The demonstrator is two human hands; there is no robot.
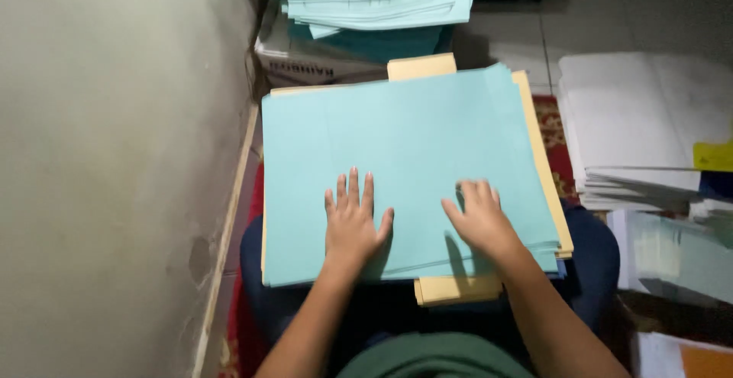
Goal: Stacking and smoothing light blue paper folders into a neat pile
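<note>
Both hands lie flat and open on the pale blue sheet stack [405, 164] across the person's lap — left hand [353, 221] near its middle, right hand [479, 218] nearer the right edge — with the stack's long axis running left to right.

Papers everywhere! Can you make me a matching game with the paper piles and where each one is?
Things:
1. light blue sheets
2. white paper stack
3. yellow folder
4. left hand

Places:
A. far right, on the floor
B. flat on the blue sheets, fingers spread
C. on the lap, under both hands
D. underneath the blue sheets, edges peeking out

Pairs: 1-C, 2-A, 3-D, 4-B
</note>
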